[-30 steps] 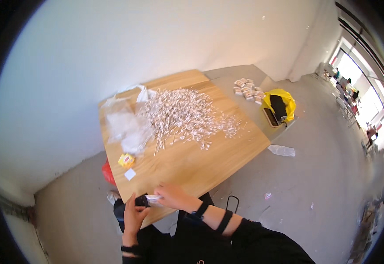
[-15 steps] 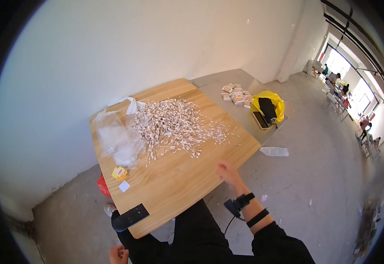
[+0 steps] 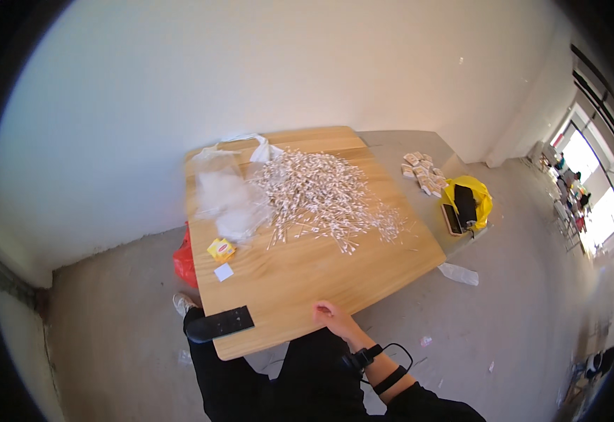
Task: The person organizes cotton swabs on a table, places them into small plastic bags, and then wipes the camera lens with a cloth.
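My right hand (image 3: 331,316) hovers by the near edge of a wooden table (image 3: 307,274), its fingers curled in. Whatever they may hold is too small to make out. A strapped black device sits on that wrist. Beyond the hand, a big loose heap of cotton swabs (image 3: 317,186) covers the table's middle, thinning out to the right. Clear plastic bags (image 3: 229,200) lie left of the heap. Nearer the left edge are a small yellow packet (image 3: 221,249) and a white square card (image 3: 224,272). My left hand is out of view.
A black flat object (image 3: 226,323) overhangs the near left corner. On a grey surface to the right lie several small packs (image 3: 425,174), a phone (image 3: 452,219) and a yellow bag (image 3: 486,204). A red bag (image 3: 184,261) hangs at the left. People work far right.
My right hand has drawn left and toward me along the near edge. My left hand, low at the bottom before, has left the picture. The view has turned left.
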The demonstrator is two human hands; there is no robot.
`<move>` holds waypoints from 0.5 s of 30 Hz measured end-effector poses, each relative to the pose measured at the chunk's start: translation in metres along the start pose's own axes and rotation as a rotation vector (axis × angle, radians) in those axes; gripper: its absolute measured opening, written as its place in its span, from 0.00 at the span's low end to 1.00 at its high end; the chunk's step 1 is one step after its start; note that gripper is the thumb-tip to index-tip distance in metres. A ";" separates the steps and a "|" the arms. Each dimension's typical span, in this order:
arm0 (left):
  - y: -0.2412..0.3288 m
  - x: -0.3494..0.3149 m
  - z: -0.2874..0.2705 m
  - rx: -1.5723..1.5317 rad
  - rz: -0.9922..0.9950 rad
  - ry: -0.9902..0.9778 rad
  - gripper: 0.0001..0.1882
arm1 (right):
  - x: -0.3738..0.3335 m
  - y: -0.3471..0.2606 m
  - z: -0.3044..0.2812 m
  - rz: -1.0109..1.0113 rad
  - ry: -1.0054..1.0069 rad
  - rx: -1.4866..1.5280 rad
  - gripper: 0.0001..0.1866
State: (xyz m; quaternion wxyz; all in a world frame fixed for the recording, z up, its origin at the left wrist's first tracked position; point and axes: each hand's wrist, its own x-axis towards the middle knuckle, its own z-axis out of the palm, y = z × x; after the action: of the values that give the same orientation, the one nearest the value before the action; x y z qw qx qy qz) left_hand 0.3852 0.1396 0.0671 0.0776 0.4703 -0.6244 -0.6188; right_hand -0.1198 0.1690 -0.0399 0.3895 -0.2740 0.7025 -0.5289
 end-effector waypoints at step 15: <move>0.018 0.031 0.003 0.948 0.639 0.312 0.07 | -0.009 -0.053 0.029 -0.074 -0.202 -0.408 0.17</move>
State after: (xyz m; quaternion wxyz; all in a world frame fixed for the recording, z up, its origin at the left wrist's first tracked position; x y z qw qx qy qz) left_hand 0.3578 0.1166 0.0668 0.1326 0.3276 -0.9247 -0.1417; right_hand -0.0920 0.1457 0.0093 0.3748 -0.4244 0.7417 -0.3595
